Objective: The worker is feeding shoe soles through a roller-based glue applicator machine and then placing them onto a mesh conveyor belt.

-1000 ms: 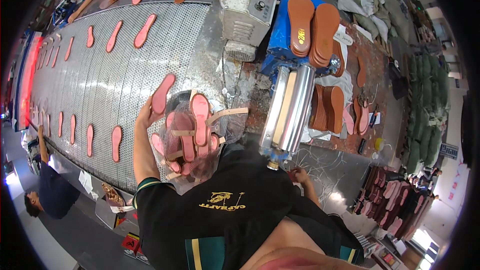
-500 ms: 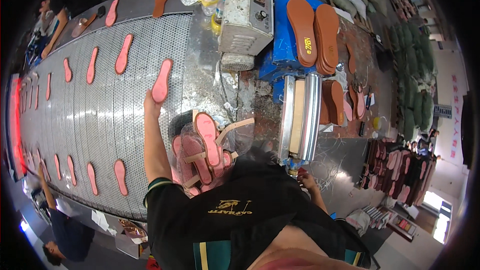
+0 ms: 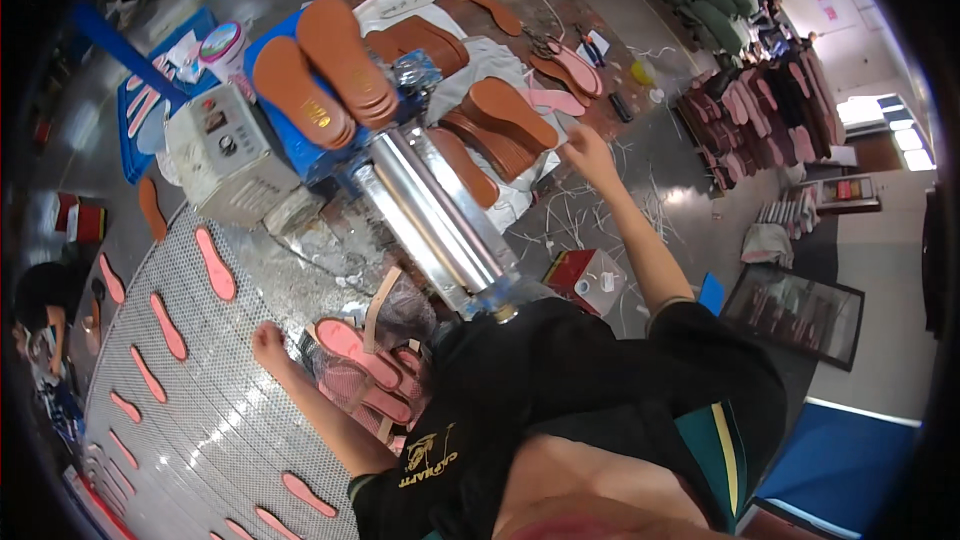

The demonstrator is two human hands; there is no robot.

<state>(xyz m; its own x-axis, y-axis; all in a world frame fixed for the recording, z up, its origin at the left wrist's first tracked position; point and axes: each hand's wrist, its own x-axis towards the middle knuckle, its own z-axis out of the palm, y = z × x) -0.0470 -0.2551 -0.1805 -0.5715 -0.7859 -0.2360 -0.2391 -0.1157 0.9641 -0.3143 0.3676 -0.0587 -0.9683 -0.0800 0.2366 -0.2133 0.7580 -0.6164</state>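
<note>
My right hand (image 3: 590,154) is at the end of a brown insole (image 3: 512,112), its fingers closed at that edge. The insole lies askew on top of a stack of brown insoles (image 3: 480,145). My left hand (image 3: 268,344) hangs over the edge of the mesh conveyor (image 3: 215,380), fingers curled, with nothing visible in it. A pink insole (image 3: 215,264) lies on the belt beyond that hand. Beside my left forearm is a clear plastic bag (image 3: 405,305) with pink-topped insoles (image 3: 357,351) and beige straps.
A machine with shiny metal rollers (image 3: 440,205) stands between my arms. Past it are a grey control box (image 3: 225,155) and brown insoles (image 3: 340,55) on a blue stand. A red-and-white box (image 3: 585,280) sits below my right forearm. Scissors and pens lie on the far table.
My view has turned to the right. My left hand has let go of the pink insole, which stays on the belt. My right hand has risen from beside the roller machine to the brown insoles.
</note>
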